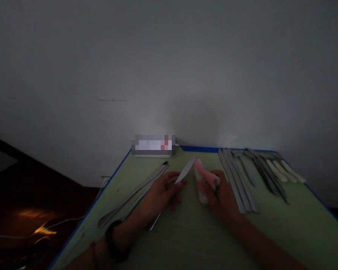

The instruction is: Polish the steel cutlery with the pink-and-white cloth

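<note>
In my left hand [165, 187] is a table knife [186, 169], its blade pointing up and away to the right and its handle end showing below the wrist. My right hand [218, 191] grips a folded pink and white cloth [203, 173] just right of the blade tip. Whether cloth and blade touch, I cannot tell. Beside my left forearm lie a few metal knives [132, 195] side by side. Right of my right hand rests a row of metal knives [239, 183].
Farther right on the green tabletop [180, 240] are several dark-handled utensils [266, 174] and white-handled ones [287, 171]. A pixelated device [153, 145] stands at the back left by the wall. The table has a blue edge [199, 149]. A white cable [64, 222] hangs at the left.
</note>
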A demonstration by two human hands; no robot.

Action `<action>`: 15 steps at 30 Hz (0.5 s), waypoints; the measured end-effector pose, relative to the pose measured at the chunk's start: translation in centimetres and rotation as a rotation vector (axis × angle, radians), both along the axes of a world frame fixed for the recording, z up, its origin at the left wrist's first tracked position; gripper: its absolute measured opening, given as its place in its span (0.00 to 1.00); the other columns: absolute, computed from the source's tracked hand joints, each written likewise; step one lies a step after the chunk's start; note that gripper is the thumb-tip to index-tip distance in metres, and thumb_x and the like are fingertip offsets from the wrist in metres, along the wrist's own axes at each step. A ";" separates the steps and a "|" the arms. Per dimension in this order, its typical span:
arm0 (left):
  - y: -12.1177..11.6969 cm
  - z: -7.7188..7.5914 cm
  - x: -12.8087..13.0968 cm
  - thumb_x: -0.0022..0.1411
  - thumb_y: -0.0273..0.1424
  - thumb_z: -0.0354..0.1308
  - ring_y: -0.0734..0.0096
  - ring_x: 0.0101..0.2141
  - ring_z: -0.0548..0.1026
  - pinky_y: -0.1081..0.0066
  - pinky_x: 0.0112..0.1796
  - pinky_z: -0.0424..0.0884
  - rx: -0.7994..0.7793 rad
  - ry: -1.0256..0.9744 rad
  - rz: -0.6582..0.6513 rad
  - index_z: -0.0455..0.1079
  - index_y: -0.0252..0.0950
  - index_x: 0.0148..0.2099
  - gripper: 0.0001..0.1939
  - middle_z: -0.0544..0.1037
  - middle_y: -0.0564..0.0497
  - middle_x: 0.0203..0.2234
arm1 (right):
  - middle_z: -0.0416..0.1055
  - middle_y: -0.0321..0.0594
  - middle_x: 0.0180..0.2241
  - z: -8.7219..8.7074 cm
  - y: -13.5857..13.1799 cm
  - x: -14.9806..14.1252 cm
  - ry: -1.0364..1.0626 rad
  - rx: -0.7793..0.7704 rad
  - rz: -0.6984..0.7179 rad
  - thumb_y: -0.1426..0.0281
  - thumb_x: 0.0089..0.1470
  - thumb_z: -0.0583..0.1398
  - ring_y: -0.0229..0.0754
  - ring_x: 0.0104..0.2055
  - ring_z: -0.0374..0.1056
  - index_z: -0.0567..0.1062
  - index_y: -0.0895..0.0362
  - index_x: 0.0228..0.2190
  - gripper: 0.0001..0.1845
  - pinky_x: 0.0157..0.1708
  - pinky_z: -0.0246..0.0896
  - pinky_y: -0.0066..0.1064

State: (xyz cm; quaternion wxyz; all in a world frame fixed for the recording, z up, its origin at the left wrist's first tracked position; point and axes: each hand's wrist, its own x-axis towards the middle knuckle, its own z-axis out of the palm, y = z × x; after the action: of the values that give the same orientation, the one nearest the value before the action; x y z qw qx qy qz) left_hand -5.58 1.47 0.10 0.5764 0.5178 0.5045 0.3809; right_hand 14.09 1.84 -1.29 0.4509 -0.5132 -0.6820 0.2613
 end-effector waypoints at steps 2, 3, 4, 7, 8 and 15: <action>0.1 0.1 -0.1 0.60 0.38 0.56 0.82 0.13 0.61 0.82 0.13 0.59 -0.019 0.055 0.036 0.66 0.34 0.46 0.16 0.70 0.58 0.19 | 0.71 0.41 0.32 0.3 0.2 0.1 0.075 0.008 0.013 0.63 0.55 0.56 0.40 0.31 0.66 0.68 0.57 0.38 0.11 0.29 0.59 0.30; 0.1 0.2 -0.1 0.60 0.39 0.56 0.83 0.12 0.59 0.83 0.12 0.56 -0.029 0.071 0.033 0.67 0.34 0.44 0.14 0.66 0.60 0.15 | 0.71 0.41 0.32 0.3 0.3 0.2 0.100 -0.001 0.020 0.63 0.55 0.56 0.40 0.31 0.66 0.70 0.56 0.37 0.11 0.29 0.59 0.30; 0.1 0.1 -0.1 0.61 0.39 0.55 0.84 0.11 0.59 0.83 0.12 0.55 -0.034 0.070 0.030 0.67 0.34 0.41 0.13 0.66 0.60 0.15 | 0.71 0.39 0.30 0.3 0.4 0.3 0.129 -0.022 0.010 0.62 0.54 0.57 0.39 0.30 0.66 0.71 0.57 0.35 0.11 0.28 0.59 0.29; 0.1 0.0 -0.2 0.61 0.41 0.55 0.85 0.11 0.61 0.83 0.10 0.54 -0.028 0.001 0.068 0.64 0.36 0.40 0.13 0.71 0.58 0.21 | 0.71 0.38 0.27 0.0 1.0 0.6 0.283 -0.116 -0.018 0.59 0.53 0.57 0.40 0.29 0.66 0.73 0.57 0.33 0.14 0.26 0.59 0.30; 0.1 0.0 -0.2 0.60 0.41 0.55 0.85 0.10 0.60 0.84 0.09 0.53 -0.033 -0.034 0.092 0.63 0.37 0.41 0.13 0.71 0.59 0.22 | 0.72 0.39 0.28 -0.1 1.1 0.7 0.347 -0.137 -0.023 0.59 0.53 0.57 0.42 0.31 0.67 0.74 0.58 0.34 0.15 0.29 0.61 0.31; 0.4 -0.5 -0.4 0.61 0.35 0.51 0.85 0.10 0.52 0.83 0.10 0.46 -0.118 -0.279 0.048 0.62 0.37 0.44 0.11 0.59 0.63 0.16 | 0.75 0.44 0.37 0.2 1.9 0.9 0.571 -0.203 -0.079 0.57 0.50 0.59 0.47 0.41 0.69 0.74 0.56 0.39 0.19 0.43 0.62 0.39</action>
State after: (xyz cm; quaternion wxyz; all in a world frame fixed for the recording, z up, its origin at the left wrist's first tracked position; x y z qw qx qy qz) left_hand -5.94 1.92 -0.41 0.6612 0.4129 0.4530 0.4325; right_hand 15.00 3.73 -1.12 0.5808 -0.4874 -0.4775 0.4440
